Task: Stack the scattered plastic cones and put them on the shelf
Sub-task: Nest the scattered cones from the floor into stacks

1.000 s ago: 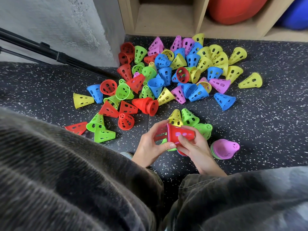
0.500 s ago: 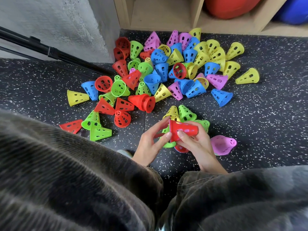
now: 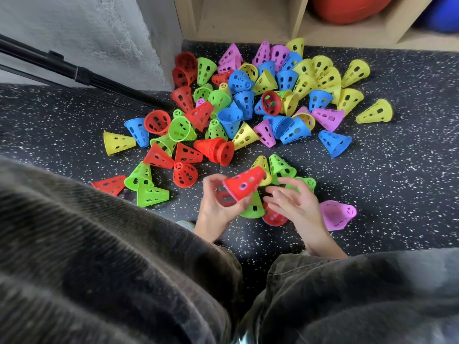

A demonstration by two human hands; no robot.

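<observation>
A red cone with holes is held in the air by my left hand, fingers curled round its wide end, its tip pointing up and right. Just to its right my right hand hovers with fingers spread and loose, not touching the cone. Under the hands lie a green cone and a red cone. A stack of purple cones lies on its side at the right. A stack of red cones lies ahead of the hands. Several loose cones in red, green, blue, yellow and purple are scattered beyond.
A wooden shelf stands at the far edge, with a red ball and a blue ball in its right compartments. Black tripod legs cross the left. My knees fill the foreground on speckled black flooring.
My right hand has let go of the red cone and opened beside it. My left hand now holds the cone alone and has tilted its tip upward.
</observation>
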